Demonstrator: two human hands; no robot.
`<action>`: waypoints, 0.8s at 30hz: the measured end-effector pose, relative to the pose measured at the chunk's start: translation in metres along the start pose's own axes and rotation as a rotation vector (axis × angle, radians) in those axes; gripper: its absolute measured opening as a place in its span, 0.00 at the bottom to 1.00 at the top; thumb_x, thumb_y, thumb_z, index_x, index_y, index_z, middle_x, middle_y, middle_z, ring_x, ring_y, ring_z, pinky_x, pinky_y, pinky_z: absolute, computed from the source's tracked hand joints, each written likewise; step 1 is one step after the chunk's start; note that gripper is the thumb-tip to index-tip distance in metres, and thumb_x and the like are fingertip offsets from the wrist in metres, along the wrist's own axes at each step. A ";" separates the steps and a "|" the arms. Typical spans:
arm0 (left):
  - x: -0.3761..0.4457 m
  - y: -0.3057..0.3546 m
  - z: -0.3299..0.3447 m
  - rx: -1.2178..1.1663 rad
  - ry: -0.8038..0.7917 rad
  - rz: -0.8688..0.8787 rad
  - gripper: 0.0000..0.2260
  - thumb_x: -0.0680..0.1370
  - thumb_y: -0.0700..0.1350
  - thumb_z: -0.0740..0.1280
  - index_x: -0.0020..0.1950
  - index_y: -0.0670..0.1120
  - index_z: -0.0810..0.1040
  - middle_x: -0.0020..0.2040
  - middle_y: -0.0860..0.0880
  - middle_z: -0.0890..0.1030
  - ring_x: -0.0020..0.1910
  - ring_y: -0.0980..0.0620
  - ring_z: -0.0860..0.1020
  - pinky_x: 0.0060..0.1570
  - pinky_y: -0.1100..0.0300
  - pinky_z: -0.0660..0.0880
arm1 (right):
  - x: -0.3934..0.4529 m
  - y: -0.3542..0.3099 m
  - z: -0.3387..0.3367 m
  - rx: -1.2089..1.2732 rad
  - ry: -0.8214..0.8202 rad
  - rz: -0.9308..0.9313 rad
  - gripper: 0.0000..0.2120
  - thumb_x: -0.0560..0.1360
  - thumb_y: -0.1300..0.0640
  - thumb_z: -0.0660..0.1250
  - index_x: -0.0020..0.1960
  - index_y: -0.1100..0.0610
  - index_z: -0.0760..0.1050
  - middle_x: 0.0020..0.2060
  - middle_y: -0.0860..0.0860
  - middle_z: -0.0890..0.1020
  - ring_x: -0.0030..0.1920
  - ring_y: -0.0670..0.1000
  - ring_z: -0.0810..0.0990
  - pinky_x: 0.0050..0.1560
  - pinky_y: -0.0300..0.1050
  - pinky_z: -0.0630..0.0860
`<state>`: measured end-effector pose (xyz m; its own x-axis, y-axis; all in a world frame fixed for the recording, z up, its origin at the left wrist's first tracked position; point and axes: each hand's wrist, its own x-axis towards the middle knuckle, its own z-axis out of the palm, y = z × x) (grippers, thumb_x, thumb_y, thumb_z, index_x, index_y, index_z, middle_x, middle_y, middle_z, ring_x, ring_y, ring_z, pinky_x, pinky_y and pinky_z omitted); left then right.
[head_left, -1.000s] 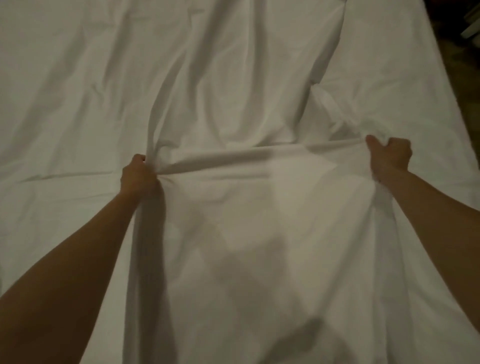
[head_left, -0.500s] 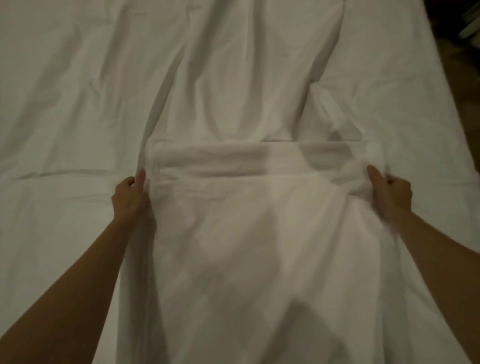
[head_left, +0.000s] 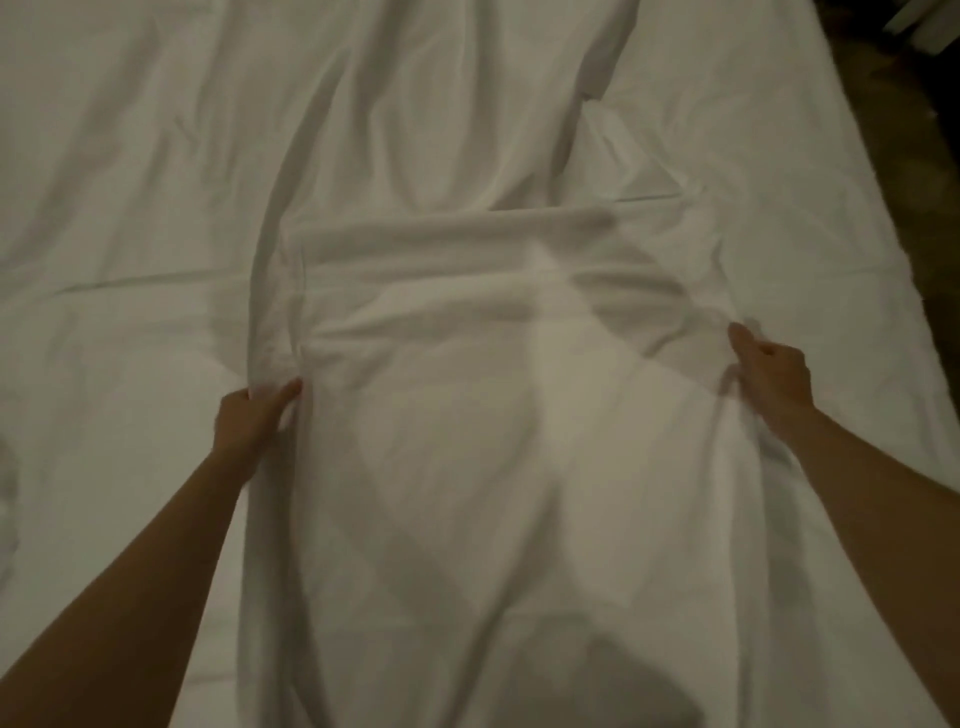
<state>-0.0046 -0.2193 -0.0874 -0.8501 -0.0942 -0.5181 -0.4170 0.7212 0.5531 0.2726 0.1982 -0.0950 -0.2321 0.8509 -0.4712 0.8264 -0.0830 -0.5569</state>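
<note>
White folded sheet (head_left: 483, 467) lies lengthwise down the middle of the bed (head_left: 119, 171), from the far end toward the person. Left hand (head_left: 249, 421) pinches the sheet's left edge, thumb on top, fingers curled under the fabric. Right hand (head_left: 774, 376) grips the right edge, fingers curled round bunched cloth. A crosswise fold (head_left: 467, 234) sits rumpled just beyond the 2 hands. Dark floor (head_left: 914, 182) shows past the bed's right side. Fabric detail is blurred.

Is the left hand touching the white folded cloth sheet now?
Touching. The head view shows the left hand pinching the white folded cloth sheet at its left edge.
</note>
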 end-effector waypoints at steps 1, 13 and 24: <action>-0.018 -0.009 -0.004 -0.030 -0.037 -0.024 0.24 0.74 0.55 0.71 0.59 0.36 0.78 0.51 0.39 0.79 0.51 0.41 0.78 0.50 0.49 0.73 | -0.016 0.014 -0.005 0.014 -0.024 0.049 0.24 0.77 0.40 0.62 0.43 0.62 0.79 0.43 0.62 0.78 0.46 0.59 0.77 0.46 0.47 0.69; -0.142 -0.144 -0.030 -0.023 -0.022 -0.194 0.23 0.75 0.46 0.72 0.61 0.30 0.75 0.56 0.33 0.78 0.50 0.41 0.77 0.50 0.50 0.73 | -0.119 0.123 -0.018 -0.063 0.005 0.076 0.25 0.79 0.49 0.64 0.61 0.71 0.74 0.53 0.69 0.79 0.55 0.66 0.79 0.54 0.54 0.74; -0.234 -0.254 -0.049 0.187 -0.435 -0.362 0.39 0.51 0.55 0.81 0.54 0.33 0.78 0.46 0.40 0.81 0.45 0.43 0.80 0.47 0.52 0.77 | -0.232 0.227 -0.043 0.103 -0.524 0.443 0.38 0.64 0.51 0.79 0.68 0.57 0.67 0.59 0.57 0.77 0.57 0.59 0.76 0.60 0.54 0.73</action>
<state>0.2849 -0.4142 -0.0745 -0.4381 -0.0955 -0.8939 -0.5588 0.8078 0.1876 0.5358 0.0048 -0.0826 -0.1228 0.3648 -0.9230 0.8536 -0.4355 -0.2857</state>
